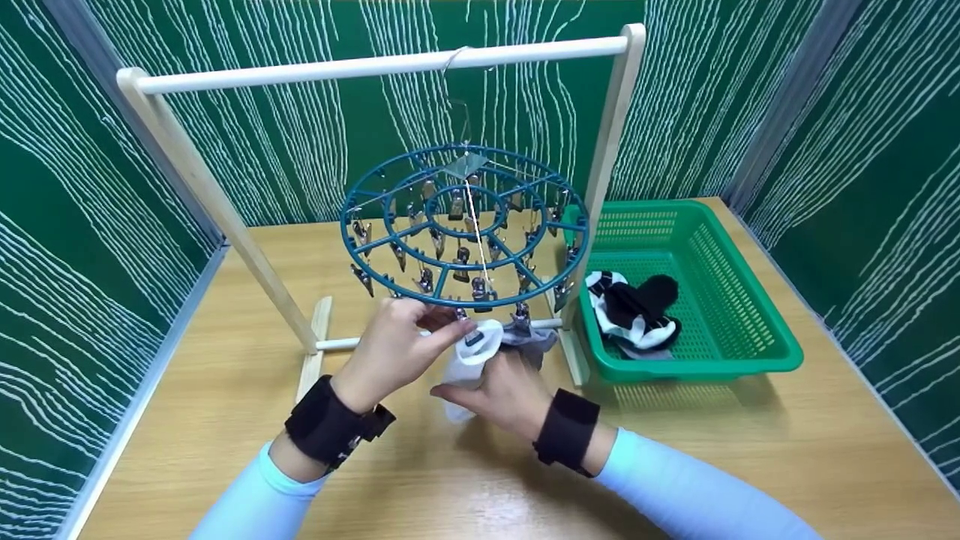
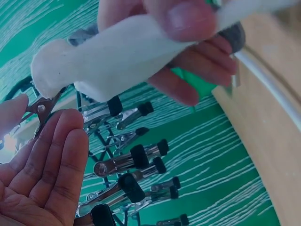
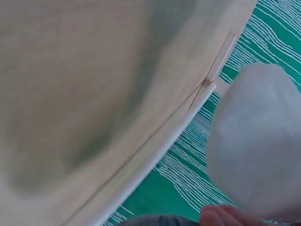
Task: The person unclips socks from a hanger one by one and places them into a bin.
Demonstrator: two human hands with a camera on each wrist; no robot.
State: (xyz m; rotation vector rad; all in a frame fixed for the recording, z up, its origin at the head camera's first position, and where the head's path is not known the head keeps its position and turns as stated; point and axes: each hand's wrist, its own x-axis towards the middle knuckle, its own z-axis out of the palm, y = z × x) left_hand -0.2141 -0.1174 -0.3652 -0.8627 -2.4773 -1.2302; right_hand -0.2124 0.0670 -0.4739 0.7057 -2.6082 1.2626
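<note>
A round teal clip hanger (image 1: 397, 291) hangs in front of me, its metal clips dangling. My left hand (image 1: 401, 349) pinches one of these clips (image 2: 41, 109) between thumb and fingers, at the near rim. The clip's tips are at the end of a white sock (image 2: 127, 52), which hangs downward. Around the sock's upper part is my right hand (image 1: 514, 394), thumb in front and other fingers behind. A grey sock (image 1: 536, 341) hangs from a neighbouring clip, partly behind the right hand. In the right wrist view the white sock (image 3: 258, 141) fills the right side.
A wooden stand with a white top bar (image 1: 337, 70) carries the hanger. To the right, a green basket (image 1: 757, 300) holds black and white socks (image 1: 641, 300). Both stand on a wooden table (image 1: 247, 435) with green patterned walls around it.
</note>
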